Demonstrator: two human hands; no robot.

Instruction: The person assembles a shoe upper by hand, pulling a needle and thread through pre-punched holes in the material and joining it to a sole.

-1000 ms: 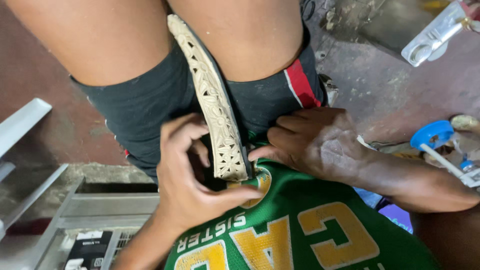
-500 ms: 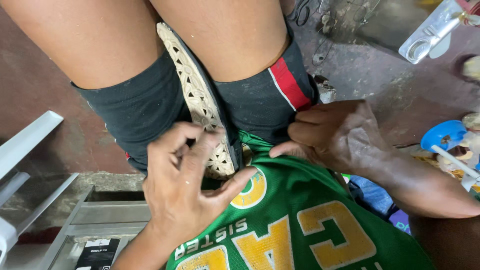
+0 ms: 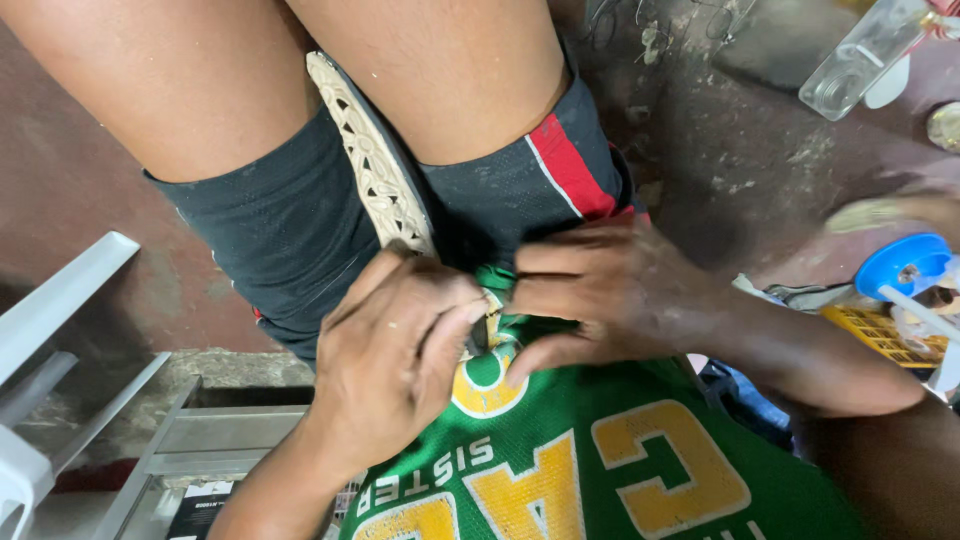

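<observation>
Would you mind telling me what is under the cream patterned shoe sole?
The shoe sole is wedged between the thighs over black shorts. Its near end is hidden by the left hand and right hand.

The shoe sole between my knees was cream, cut through with a lattice of small openings, its other face dark grey. My shorts were black mesh, with a red stripe edged in white on one leg. My jersey was bright green with big yellow letters outlined in white, smaller white lettering, and a yellow ring. The floor was dull reddish brown and stained. A round lid was bright blue, beside a yellow crate.
</observation>
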